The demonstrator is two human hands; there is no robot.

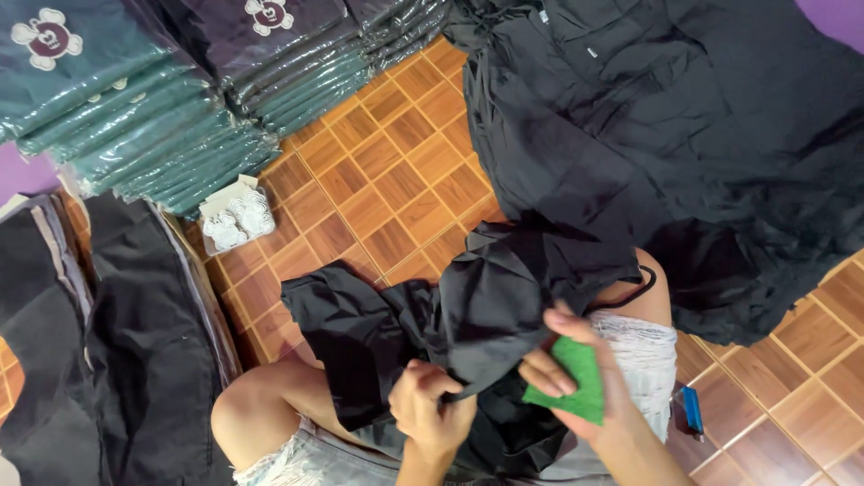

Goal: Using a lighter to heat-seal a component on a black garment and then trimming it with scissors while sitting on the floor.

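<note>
A crumpled black garment [423,324] lies across my lap and bare knees. My left hand [432,409] is closed on a fold of its black cloth near my body. My right hand [576,378] pinches the same garment's edge while a flat green tag or card [576,382] rests in its palm. Both hands are close together, just above my light frayed shorts [643,346].
A big heap of loose black clothes [666,135] fills the top right. Stacks of bagged teal and dark folded shirts [153,126] sit at the top left, with a small bag of white tags [236,219] beside them. Black bags [135,342] lie left. A blue lighter [691,411] rests on the brown tiled floor [396,171].
</note>
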